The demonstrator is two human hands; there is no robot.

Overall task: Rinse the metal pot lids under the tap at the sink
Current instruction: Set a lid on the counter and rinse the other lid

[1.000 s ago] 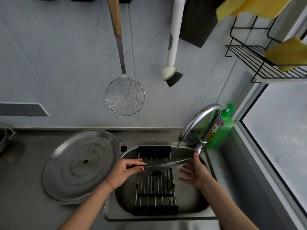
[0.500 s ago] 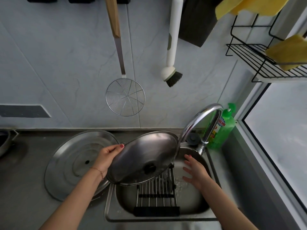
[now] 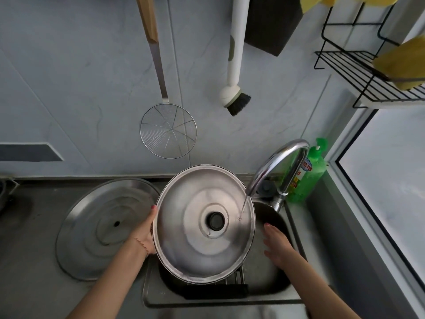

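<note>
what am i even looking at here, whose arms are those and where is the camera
There is no machine here: the arms belong to a person, and the one camera sits on their head, looking forward and down, so you see the scene as they do.

They stand at a kitchen sink. The left hand grips the rim of a round metal lid, held tilted over the sink with a thin stream from the tap falling on it. The right hand is open beside the lid, holding nothing.

A larger lid lies flat on the counter to the left. Behind the tap is a green soap bottle. A wire skimmer and a dish brush hang on the wall.
</note>
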